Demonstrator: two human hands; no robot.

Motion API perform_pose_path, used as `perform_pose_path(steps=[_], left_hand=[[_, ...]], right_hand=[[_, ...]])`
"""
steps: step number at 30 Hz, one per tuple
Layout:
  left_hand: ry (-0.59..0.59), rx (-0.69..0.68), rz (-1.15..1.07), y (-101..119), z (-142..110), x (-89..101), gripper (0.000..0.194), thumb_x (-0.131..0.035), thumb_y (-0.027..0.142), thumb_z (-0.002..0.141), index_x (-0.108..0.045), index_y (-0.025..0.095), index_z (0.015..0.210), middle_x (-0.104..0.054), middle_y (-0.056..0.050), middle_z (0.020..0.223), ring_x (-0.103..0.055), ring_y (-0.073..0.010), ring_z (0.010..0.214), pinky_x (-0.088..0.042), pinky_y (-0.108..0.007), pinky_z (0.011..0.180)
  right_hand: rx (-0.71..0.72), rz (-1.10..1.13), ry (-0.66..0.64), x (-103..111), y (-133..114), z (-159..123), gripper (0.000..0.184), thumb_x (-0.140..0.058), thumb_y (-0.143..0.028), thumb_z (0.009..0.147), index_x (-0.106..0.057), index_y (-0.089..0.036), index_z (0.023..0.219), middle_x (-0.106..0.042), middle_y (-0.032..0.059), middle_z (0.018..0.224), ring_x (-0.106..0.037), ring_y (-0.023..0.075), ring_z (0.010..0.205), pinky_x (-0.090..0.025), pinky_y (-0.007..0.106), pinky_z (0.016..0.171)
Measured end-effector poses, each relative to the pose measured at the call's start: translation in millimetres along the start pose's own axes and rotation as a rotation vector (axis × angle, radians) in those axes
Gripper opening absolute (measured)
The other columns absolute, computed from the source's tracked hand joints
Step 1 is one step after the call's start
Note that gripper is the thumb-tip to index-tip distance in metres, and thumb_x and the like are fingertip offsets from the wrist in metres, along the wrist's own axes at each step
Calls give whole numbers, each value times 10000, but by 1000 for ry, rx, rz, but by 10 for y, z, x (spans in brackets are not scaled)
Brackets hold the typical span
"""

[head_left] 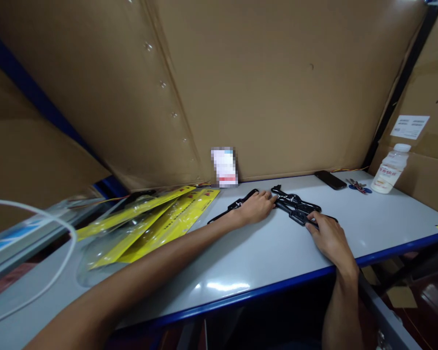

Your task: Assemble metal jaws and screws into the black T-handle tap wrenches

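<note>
Several glossy black, long-handled tools (292, 200) lie close together on the grey table; their exact kind is unclear. My left hand (256, 208) is palm down at the left end of this group, its fingers curled together against a black tool. Part of another black piece (231, 208) shows to the left of that hand, and the hand hides what lies under it. My right hand (326, 234) pinches the near end of a black tool (300, 217) between thumb and fingers, low over the tabletop.
Yellow-backed clear plastic packages (171, 226) overlap at the left, near a white cable (72, 243). A blurred-out card or screen (225, 167) leans on the cardboard wall (263, 97). A phone (330, 180), keys (358, 186) and a bottle (390, 170) stand or lie at the right.
</note>
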State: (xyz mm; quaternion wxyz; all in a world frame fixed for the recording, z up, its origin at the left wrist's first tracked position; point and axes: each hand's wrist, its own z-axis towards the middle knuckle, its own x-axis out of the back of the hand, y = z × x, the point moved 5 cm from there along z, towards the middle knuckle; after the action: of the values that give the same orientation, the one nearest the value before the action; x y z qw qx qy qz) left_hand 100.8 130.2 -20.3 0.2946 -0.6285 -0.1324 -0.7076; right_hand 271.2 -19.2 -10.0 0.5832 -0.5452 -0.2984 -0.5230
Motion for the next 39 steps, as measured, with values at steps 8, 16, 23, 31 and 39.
perform_pose_path(steps=[8, 16, 23, 31, 39], left_hand=[[-16, -90, -182, -156, -87, 107, 305, -529, 277, 966, -653, 206, 1236, -650, -117, 1195, -596, -275, 1125, -449, -422, 1010], [-226, 35, -451, -435, 99, 97, 237, -741, 350, 791, -646, 189, 937, -687, -36, 909, -613, -189, 803, -453, -288, 700], [-183, 154, -620, -471, 41, 92, 295, -725, 293, 745, -587, 191, 985, -662, 8, 824, -535, -143, 695, -388, -253, 614], [0, 230, -790, -472, 1, 256, 120, -606, 169, 748, -622, 164, 867, -588, 37, 659, -507, -118, 616, -362, -232, 583], [376, 298, -1071, -495, -635, 697, 174, -631, 304, 854, -502, 191, 888, -553, 52, 658, -531, -104, 575, -407, -217, 556]], right_hand=[[6, -1, 7, -19, 12, 3, 159, -556, -255, 991, -669, -229, 1099, -764, 63, 1103, -699, 248, 1026, -432, 309, 785], [-11, -4, -11, 12, -7, -3, 154, -559, -242, 988, -671, -231, 1091, -761, 58, 1118, -694, 260, 1051, -430, 312, 786], [6, -30, -25, -3, -5, -7, 142, -533, -221, 990, -646, -224, 1075, -756, 57, 1109, -687, 248, 1036, -421, 303, 779], [18, 90, -5, 18, -23, -4, 143, -490, -196, 983, -598, -218, 1074, -755, 71, 1053, -695, 257, 1016, -423, 308, 802], [88, 361, 83, 178, -61, -210, 138, -443, -321, 950, -544, -250, 1012, -747, 79, 1031, -691, 282, 973, -439, 353, 823]])
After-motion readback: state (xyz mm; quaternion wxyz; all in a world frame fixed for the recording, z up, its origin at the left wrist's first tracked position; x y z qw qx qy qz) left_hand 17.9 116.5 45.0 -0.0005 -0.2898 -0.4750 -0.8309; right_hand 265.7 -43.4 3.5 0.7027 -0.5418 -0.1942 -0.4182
